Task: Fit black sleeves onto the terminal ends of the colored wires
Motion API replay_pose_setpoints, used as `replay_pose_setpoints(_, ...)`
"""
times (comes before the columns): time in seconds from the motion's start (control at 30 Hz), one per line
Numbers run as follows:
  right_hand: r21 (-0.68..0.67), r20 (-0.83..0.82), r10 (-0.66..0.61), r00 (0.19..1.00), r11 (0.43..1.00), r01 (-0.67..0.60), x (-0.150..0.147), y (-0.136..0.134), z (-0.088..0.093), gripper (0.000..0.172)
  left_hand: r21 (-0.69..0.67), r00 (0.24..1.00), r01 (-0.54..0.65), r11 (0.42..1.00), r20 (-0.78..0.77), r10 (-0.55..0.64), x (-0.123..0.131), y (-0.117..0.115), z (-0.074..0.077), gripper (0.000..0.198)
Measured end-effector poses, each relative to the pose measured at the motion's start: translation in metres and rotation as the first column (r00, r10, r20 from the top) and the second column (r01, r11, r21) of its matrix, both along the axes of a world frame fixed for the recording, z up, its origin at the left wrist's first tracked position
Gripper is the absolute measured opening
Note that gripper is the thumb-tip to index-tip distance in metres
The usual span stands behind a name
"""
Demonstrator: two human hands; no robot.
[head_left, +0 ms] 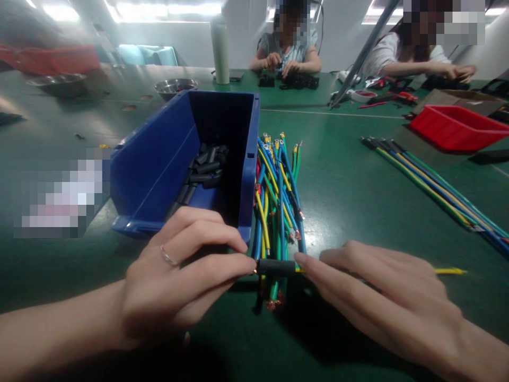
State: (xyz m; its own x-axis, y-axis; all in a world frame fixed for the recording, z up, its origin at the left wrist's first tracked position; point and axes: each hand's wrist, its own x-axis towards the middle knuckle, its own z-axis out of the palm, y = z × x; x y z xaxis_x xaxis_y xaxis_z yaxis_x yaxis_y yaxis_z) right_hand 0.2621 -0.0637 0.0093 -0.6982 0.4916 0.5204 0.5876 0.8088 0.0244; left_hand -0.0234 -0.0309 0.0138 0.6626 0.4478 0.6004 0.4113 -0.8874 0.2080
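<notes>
My left hand (183, 276) pinches the left end of a short black sleeve (276, 266) that sits on a yellow wire (449, 271). My right hand (382, 297) pinches the wire at the sleeve's right end; the wire runs under that hand and pokes out to the right. Both hands hover over the near end of a pile of blue, yellow and green wires (278, 196) with copper lugs. Just behind my left hand stands a blue plastic bin (159, 159) holding several black sleeves (207, 164).
A second bundle of coloured wires (433, 185) lies at the right on the green table (350, 180). A red tray (457, 127) sits at the far right. A steel bowl (175, 86) and a pale bottle (220, 50) stand further back. Two other people work across the table.
</notes>
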Motion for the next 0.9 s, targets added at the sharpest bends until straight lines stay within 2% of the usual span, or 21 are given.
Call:
replay_pose_setpoints(0.27, -0.032, -0.023, 0.018, 1.000, 0.999, -0.019, -0.002, 0.000, -0.003, 0.027, 0.036, 0.998, -0.026, 0.999, 0.063, 0.023, 0.009, 0.001, 0.007, 0.009)
replay_pose_setpoints(0.47, -0.043, -0.034, 0.037, 0.999, 0.998, -0.038, -0.002, -0.003, -0.003, 0.027, 0.026, 1.000, -0.013, 1.000, 0.028, 0.012, 0.009, 0.000, 0.004, 0.011)
replay_pose_setpoints(0.6, -0.061, -0.006, 0.072, 0.997, 0.995, -0.073, -0.001, -0.001, -0.003, 0.027, 0.059, 0.992, -0.120, 0.991, 0.042, 0.118, 0.008, -0.005, 0.000, 0.012)
replay_pose_setpoints(0.7, -0.081, 0.018, 0.091, 0.996, 0.993, -0.089, 0.002, 0.002, -0.002, 0.028, 0.030, 0.975, -0.211, 0.977, 0.075, 0.208, 0.009, -0.010, -0.002, 0.012)
replay_pose_setpoints(0.9, -0.033, 0.048, 0.046, 0.998, 0.998, -0.044, 0.013, 0.004, 0.001, 0.033, -0.041, 0.965, -0.236, 0.971, 0.105, 0.239, 0.008, -0.010, 0.000, 0.015)
